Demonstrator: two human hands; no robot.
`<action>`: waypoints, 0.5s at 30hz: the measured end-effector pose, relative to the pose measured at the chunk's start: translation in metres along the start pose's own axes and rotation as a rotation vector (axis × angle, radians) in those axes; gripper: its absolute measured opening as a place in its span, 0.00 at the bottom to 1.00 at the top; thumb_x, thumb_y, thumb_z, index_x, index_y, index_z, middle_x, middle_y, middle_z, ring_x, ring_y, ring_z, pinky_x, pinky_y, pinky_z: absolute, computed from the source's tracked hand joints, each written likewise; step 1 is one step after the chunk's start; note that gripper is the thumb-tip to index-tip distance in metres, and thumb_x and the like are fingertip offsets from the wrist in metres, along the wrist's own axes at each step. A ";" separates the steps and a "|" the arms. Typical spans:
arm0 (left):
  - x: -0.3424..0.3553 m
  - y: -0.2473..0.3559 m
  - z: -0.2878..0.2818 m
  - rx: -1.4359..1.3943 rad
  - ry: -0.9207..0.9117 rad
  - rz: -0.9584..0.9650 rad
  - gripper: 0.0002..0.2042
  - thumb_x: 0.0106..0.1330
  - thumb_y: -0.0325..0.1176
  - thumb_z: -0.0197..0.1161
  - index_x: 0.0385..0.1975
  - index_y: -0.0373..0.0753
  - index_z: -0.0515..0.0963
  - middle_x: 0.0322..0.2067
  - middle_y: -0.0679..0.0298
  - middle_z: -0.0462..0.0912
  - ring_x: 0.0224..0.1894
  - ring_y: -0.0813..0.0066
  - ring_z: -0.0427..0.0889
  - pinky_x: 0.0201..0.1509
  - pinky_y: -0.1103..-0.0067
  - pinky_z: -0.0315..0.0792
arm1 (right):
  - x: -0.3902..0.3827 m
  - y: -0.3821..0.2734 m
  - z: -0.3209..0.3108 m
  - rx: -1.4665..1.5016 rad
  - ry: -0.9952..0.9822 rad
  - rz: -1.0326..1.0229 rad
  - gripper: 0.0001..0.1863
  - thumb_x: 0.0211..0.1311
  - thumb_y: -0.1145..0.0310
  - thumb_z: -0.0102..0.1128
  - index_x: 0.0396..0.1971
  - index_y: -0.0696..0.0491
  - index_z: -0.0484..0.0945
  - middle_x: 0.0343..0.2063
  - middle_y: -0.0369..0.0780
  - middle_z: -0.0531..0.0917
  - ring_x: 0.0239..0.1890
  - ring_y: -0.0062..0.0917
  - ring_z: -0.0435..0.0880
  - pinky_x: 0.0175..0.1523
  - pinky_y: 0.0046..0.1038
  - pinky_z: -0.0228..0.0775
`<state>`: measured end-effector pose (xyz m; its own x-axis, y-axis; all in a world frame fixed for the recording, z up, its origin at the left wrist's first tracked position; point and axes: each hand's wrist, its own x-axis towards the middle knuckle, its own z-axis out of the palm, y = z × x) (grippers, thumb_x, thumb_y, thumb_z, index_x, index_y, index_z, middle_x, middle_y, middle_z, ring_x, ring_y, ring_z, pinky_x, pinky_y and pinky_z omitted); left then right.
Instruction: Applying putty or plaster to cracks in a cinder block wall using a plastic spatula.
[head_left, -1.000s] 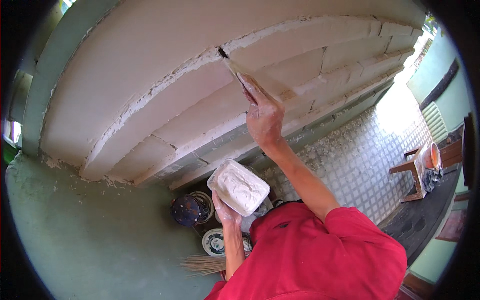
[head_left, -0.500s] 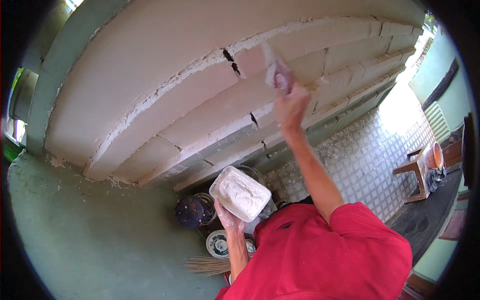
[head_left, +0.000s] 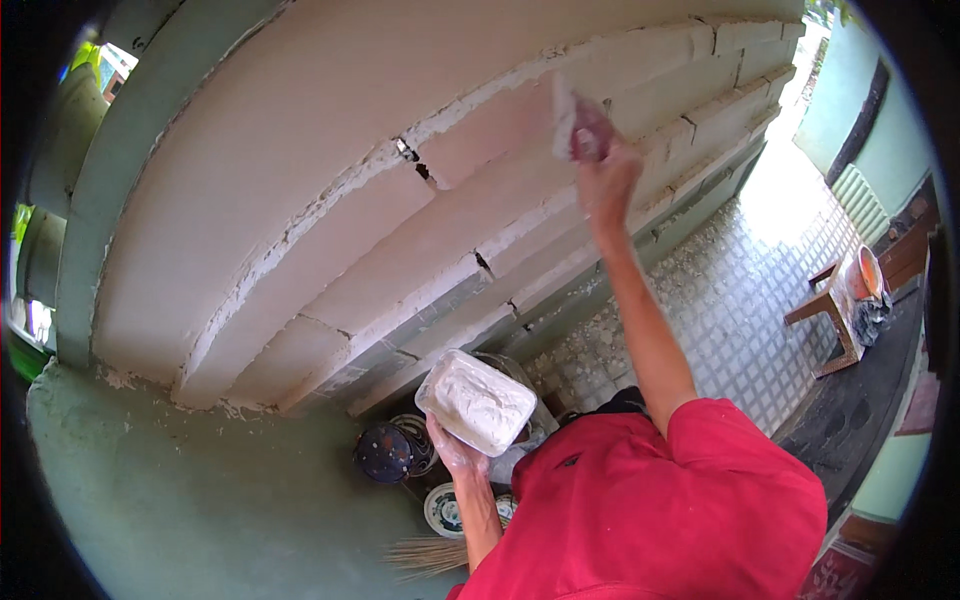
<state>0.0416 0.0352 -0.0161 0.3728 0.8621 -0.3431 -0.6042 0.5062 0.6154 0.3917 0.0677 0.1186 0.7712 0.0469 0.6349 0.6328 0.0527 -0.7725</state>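
Note:
My right hand (head_left: pixel 603 170) is raised and shut on a putty knife (head_left: pixel 566 120), whose blade lies flat against the pale plastered block wall (head_left: pixel 330 150). A dark crack (head_left: pixel 412 160) in a joint shows to the left of the blade. My left hand (head_left: pixel 455 450) is held low near my chest, gripping from below a clear rectangular tub of white filler (head_left: pixel 476 402). My red sleeve and shoulder fill the lower right.
Below the tub stand a dark round bucket (head_left: pixel 385 452) and a patterned dish (head_left: pixel 443 510), with a straw broom head (head_left: pixel 425 556) beside them. A green lower wall (head_left: pixel 180 500) spreads at left. Tiled floor (head_left: pixel 720 300) runs right to a wooden stool with an orange bucket (head_left: pixel 862 275).
My right hand has slid the putty knife to the right along the wall joint, away from the dark crack. The left hand keeps the tub in about the same place.

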 end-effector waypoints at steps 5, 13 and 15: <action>0.003 -0.005 0.004 0.030 -0.001 -0.018 0.29 0.72 0.54 0.42 0.67 0.42 0.60 0.64 0.59 0.67 0.64 0.57 0.69 0.67 0.61 0.65 | -0.045 -0.048 0.023 0.131 -0.079 -0.149 0.26 0.54 0.86 0.51 0.53 0.50 0.79 0.40 0.46 0.85 0.41 0.35 0.87 0.43 0.31 0.78; 0.008 -0.025 0.024 0.052 -0.027 -0.048 0.30 0.72 0.54 0.42 0.67 0.42 0.60 0.64 0.59 0.67 0.64 0.56 0.68 0.68 0.61 0.64 | -0.061 -0.047 0.022 0.287 -0.285 -0.217 0.27 0.46 0.88 0.53 0.50 0.55 0.80 0.41 0.47 0.85 0.41 0.39 0.86 0.45 0.34 0.79; 0.006 -0.025 0.031 0.049 -0.031 -0.049 0.30 0.71 0.55 0.43 0.67 0.42 0.60 0.64 0.59 0.67 0.64 0.56 0.68 0.68 0.60 0.64 | -0.053 -0.003 0.014 0.134 -0.206 -0.207 0.12 0.67 0.75 0.50 0.42 0.57 0.82 0.35 0.48 0.85 0.35 0.32 0.87 0.39 0.29 0.76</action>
<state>0.0807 0.0264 -0.0117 0.4233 0.8349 -0.3518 -0.5495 0.5454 0.6329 0.3480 0.0786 0.0869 0.5881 0.2215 0.7779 0.7495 0.2121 -0.6271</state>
